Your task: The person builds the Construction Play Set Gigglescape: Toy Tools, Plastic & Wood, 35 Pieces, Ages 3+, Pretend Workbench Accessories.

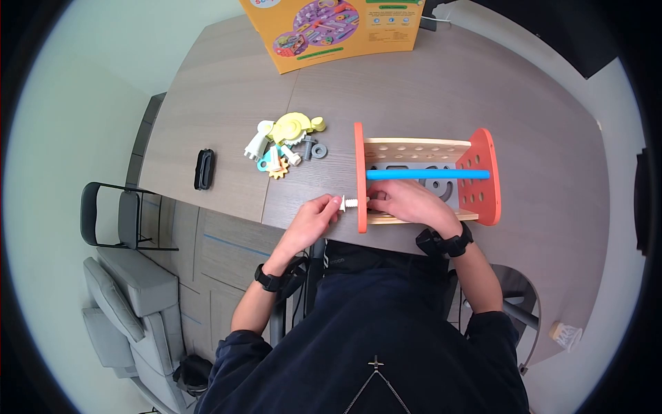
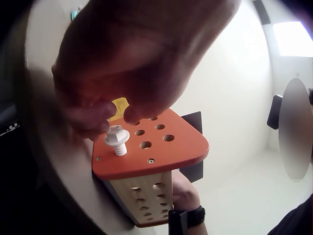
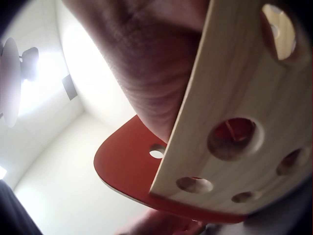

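Observation:
A white hex-head bolt [image 2: 117, 139] sticks out of a hole in the red end panel [image 2: 161, 147] of a toy toolbox, its thread partly showing. My left hand [image 1: 314, 219] is at the bolt's head, fingers bent and fingertips apart, with a gap between them in the left wrist view. My right hand [image 1: 410, 201] reaches inside the toolbox under its blue rod handle [image 1: 427, 174], fingers bent near the inner face of that same panel. The holed wooden side [image 3: 234, 161] hides these fingertips in the right wrist view, and I cannot tell what they hold.
Left of the toolbox lies a pile of toy parts, including a yellow toy piece [image 1: 293, 127], a grey bolt [image 1: 308, 147] and a grey ring [image 1: 319, 150]. A black case [image 1: 204, 169] rests farther left. The yellow box [image 1: 338, 34] stands at the back of the table [image 1: 227, 90].

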A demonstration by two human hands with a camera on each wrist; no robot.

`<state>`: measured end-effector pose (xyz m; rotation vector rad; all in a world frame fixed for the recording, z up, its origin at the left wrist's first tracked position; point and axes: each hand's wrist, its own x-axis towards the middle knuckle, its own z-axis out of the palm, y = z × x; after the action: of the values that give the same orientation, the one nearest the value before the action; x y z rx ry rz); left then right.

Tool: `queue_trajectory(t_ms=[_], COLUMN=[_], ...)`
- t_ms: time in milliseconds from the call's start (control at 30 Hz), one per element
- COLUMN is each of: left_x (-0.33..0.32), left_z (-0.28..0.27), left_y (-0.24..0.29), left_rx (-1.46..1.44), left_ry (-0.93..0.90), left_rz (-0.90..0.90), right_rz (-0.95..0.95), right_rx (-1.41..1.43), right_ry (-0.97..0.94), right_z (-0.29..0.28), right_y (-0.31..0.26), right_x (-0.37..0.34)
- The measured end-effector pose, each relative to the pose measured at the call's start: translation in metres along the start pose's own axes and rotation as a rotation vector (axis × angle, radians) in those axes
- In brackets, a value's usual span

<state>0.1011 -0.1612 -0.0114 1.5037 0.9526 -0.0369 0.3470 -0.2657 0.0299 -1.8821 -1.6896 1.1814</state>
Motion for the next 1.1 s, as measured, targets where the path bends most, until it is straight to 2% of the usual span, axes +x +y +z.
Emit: queue_trajectory(t_ms=[200, 300, 400, 500, 600, 700, 800, 900, 1000, 1100], left_x=[-0.003, -0.010, 0.000, 0.003, 0.001, -0.007, -0.003, 0.009, 0.007, 0.002], left_z=[0.003, 0.000, -0.001, -0.001, -0.001, 0.000, 0.001, -0.001, 0.001, 0.001], left_y=[-0.008, 0.006, 0.001, 0.000, -0.008, 0.000, -0.001, -0.010, -0.002, -0.007], left_rx=[-0.070, -0.026, -0.060, -0.027, -0.003, -0.045, -0.151, 0.136, 0.042, 0.001], left_ry=[0.010, 0.064, 0.036, -0.006, -0.024, -0.027, -0.001, 0.062, -0.029, -0.041], left_rz=[0.306, 0.120, 0.010, 0.021, 0.185, 0.214, 0.123, 0.101, 0.058, 0.289], right_rz=[0.010, 0.024, 0.031, 0.030, 0.034, 0.031, 0.026, 0.019, 0.016, 0.026], right_rx=[-0.001, 0.016, 0.014, 0.009, 0.012, 0.020, 0.020, 0.020, 0.021, 0.026], right_ry=[-0.009, -0.014, -0.012, -0.007, -0.012, -0.015, -0.009, -0.008, -0.003, -0.012], right_z=[0.000, -0.003, -0.003, -0.002, -0.003, -0.003, -0.003, -0.001, -0.001, -0.003], right_y=[0.000, -0.004, -0.005, -0.004, -0.005, -0.004, -0.005, -0.001, 0.000, -0.005], right_x=[0.000, -0.001, -0.002, -0.002, -0.002, -0.002, -0.002, 0.000, 0.000, -0.002])
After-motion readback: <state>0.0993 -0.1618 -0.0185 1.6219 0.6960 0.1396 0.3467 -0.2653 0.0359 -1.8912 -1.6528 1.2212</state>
